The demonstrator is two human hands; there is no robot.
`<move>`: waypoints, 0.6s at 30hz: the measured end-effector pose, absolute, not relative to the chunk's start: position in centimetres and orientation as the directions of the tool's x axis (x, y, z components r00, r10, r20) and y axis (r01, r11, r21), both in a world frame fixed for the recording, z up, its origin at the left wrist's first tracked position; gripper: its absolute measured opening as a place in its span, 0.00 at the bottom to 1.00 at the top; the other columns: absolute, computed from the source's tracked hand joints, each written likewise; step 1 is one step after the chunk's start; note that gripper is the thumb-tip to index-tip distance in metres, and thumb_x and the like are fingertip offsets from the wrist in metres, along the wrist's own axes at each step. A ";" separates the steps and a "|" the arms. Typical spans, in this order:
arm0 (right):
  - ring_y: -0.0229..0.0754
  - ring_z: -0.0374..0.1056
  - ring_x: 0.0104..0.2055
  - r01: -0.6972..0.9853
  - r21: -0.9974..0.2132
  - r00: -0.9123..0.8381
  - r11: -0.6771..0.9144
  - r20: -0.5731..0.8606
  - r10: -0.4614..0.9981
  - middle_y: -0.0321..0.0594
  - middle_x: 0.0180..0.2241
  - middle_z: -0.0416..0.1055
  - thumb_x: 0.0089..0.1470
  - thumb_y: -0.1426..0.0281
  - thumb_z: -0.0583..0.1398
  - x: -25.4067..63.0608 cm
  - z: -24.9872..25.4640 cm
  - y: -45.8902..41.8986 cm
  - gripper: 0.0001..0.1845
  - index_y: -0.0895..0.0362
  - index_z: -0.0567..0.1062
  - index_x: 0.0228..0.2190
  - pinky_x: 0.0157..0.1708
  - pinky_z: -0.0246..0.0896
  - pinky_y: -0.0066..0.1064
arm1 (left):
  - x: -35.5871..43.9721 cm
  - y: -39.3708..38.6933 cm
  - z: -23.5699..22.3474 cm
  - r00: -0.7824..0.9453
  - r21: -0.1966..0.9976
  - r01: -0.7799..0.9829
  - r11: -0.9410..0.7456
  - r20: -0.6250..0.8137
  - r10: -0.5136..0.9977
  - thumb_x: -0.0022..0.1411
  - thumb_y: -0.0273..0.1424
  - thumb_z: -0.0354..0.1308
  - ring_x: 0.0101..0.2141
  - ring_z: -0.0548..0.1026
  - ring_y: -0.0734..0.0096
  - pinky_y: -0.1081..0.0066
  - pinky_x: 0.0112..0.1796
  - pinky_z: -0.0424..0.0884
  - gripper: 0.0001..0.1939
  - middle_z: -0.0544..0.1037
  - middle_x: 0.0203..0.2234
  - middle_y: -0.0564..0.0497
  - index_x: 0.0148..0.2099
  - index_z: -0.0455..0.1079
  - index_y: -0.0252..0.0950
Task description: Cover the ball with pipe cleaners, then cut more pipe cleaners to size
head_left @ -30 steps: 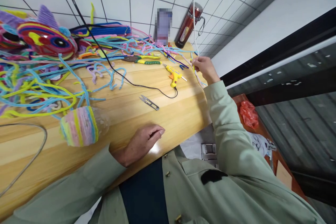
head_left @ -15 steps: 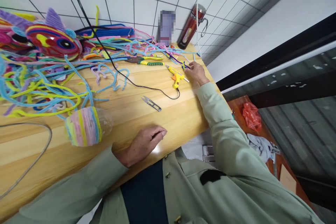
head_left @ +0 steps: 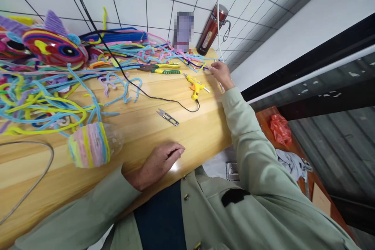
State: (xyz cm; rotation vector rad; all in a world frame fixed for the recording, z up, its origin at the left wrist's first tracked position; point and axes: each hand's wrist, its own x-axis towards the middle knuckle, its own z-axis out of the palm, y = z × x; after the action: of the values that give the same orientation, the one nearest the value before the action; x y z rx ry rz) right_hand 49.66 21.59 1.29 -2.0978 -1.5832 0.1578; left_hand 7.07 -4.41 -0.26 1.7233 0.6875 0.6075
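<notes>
My left hand (head_left: 159,164) rests on the wooden table near its front edge, fingers curled together, with nothing showing in them. At the far right corner my right hand (head_left: 222,75) reaches out, fingers bent and close together. Its fingertips meet the end of a dark purple pipe cleaner (head_left: 206,68); whether they pinch it is hidden. Just left of that hand lies a yellow glue gun (head_left: 197,88) with a glue stick poking out of its back. Thread snips (head_left: 167,117) lie between the two hands. Pliers with yellow-green handles (head_left: 166,71) are behind the glue gun.
A striped, yarn-like wrapped clear bottle (head_left: 89,144) lies at left. Tangled pipe cleaners (head_left: 43,101) and a colourful fish-like figure (head_left: 55,47) fill the back left. A red thermos (head_left: 211,31) stands against the tiled wall. The black cord (head_left: 117,62) crosses the table.
My right hand has moved slightly back toward the wall, and the purple and yellow pipe cleaner ends by its fingertips have shifted with it. My left hand has stayed in place.
</notes>
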 end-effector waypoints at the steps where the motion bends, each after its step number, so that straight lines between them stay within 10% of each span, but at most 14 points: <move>1: 0.53 0.77 0.51 0.880 -0.405 0.350 -0.250 0.195 0.916 0.46 0.45 0.82 0.61 0.61 0.65 50.5 1.7 20.7 0.15 0.56 0.81 0.46 0.58 0.72 0.48 | 7.1 -4.4 -0.3 0.698 0.970 0.139 -0.202 0.049 0.714 0.78 0.34 0.53 0.34 0.77 0.71 0.71 0.38 0.69 0.13 0.81 0.33 0.53 0.41 0.76 0.37; 7: 0.59 0.76 0.53 0.854 -0.163 0.505 -0.493 0.041 0.862 0.53 0.50 0.84 0.56 0.67 0.68 52.8 2.0 16.4 0.15 0.57 0.83 0.45 0.58 0.71 0.49 | 7.2 -4.4 0.1 0.696 0.964 0.150 -0.218 0.053 0.716 0.79 0.36 0.53 0.33 0.76 0.71 0.71 0.37 0.68 0.15 0.80 0.31 0.53 0.40 0.76 0.37; 18: 0.59 0.76 0.57 0.898 -0.141 0.431 -0.417 0.096 0.897 0.56 0.55 0.83 0.58 0.77 0.58 51.2 1.9 18.3 0.19 0.57 0.85 0.47 0.60 0.70 0.50 | 7.1 -4.4 0.0 0.694 0.964 0.144 -0.223 0.062 0.717 0.79 0.35 0.53 0.32 0.76 0.70 0.71 0.36 0.69 0.14 0.81 0.32 0.53 0.40 0.76 0.37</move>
State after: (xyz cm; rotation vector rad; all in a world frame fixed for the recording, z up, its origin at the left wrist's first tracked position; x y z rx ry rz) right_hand 51.18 18.28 1.91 -2.5091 -1.5899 -0.0081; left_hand 7.07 -4.40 -0.03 1.7450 0.6910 0.6159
